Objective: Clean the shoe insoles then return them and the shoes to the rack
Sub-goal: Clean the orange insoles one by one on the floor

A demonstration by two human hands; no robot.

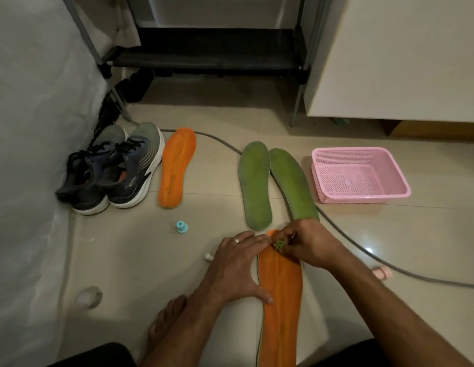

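An orange insole (281, 300) lies lengthwise on the floor in front of me. My left hand (238, 268) presses flat on its left edge, fingers spread. My right hand (307, 245) grips a small green scrubber (279, 245) against the insole's toe end. A second orange insole (176, 168) lies beside a pair of dark sneakers (111, 168) at the left. Two green insoles (270, 181) lie side by side further back. The black shoe rack (206, 59) stands at the back.
A pink perforated basket (397, 192) sits at the right. A grey cable (344, 234) runs across the floor under the green insoles. A small teal cap (182, 227), a white cap (209, 257) and a pink item (381, 272) lie nearby. My bare foot (167, 319) rests at the bottom.
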